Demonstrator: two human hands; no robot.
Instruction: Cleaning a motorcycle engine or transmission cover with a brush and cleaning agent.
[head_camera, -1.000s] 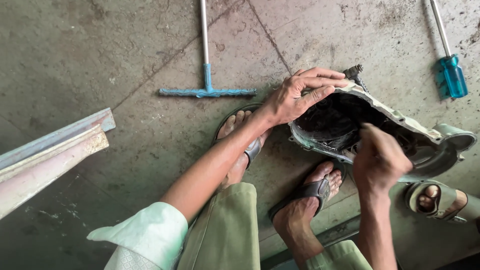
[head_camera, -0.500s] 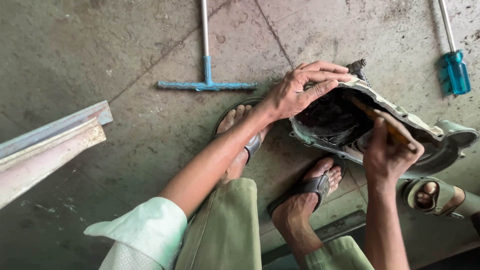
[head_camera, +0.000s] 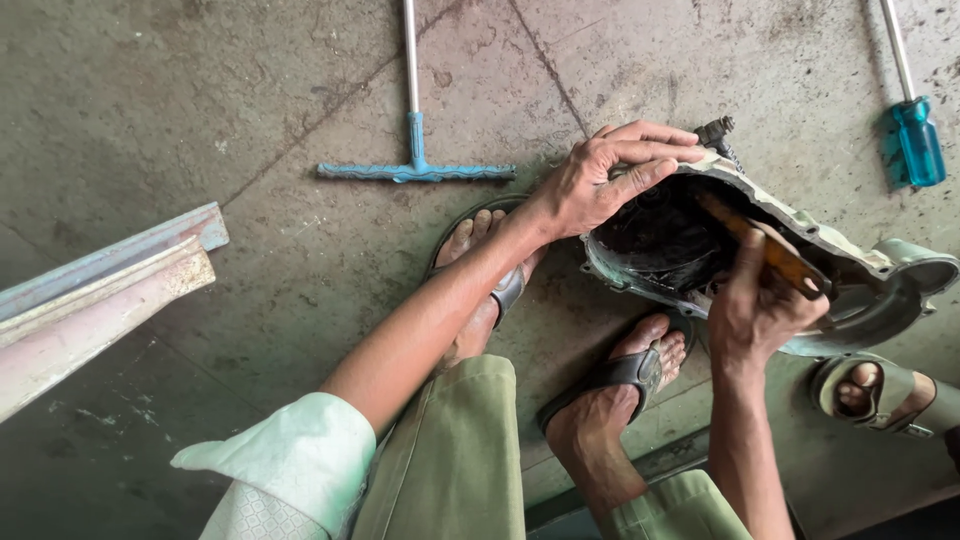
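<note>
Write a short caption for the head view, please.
Left hand steadies a greasy metal casing; right hand works a wooden-handled tool inside.

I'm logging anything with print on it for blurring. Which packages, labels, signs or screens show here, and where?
None in view: no package, label, sign or screen.
The left hand rests on the rim of a grimy metal engine cover; the right hand holds a wooden-handled tool inside it.
Plain tools lie on the concrete floor: a blue T-handle wrench, a blue-handled screwdriver.
</note>
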